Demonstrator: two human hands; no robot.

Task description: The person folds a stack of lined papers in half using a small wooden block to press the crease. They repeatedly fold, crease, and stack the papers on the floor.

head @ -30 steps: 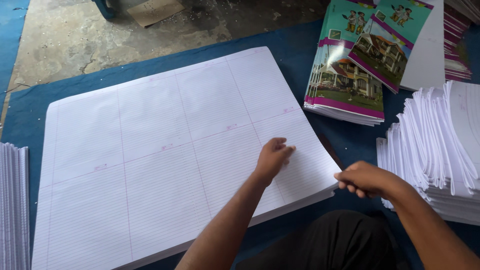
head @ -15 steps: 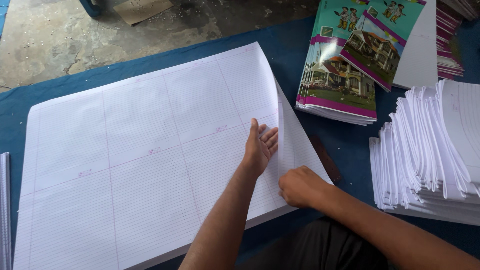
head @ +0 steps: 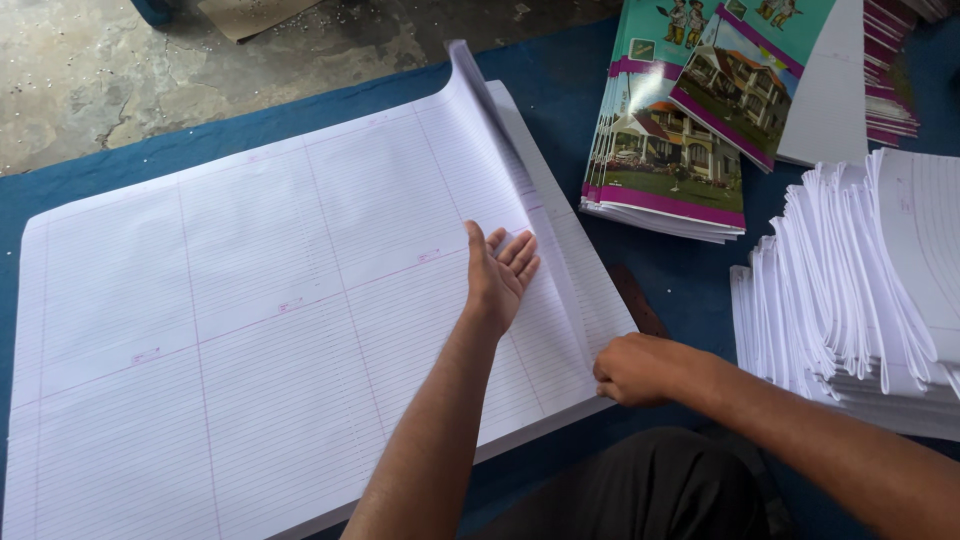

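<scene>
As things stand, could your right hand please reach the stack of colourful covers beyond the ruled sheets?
Probably yes. The right hand rests at the sheets' near corner, and only bare blue mat and a dark strip lie between it and the covers.

Left hand (head: pixel 500 275) and right hand (head: pixel 640 368): both bare, forearms unsleeved, no rings or watch visible. Dark garment, apparently trousers, covers the lap at bottom edge.

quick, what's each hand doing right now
Left hand: open, flat on the lifted ruled sheet.
Right hand: closed, pinching the sheet's near edge.
</scene>
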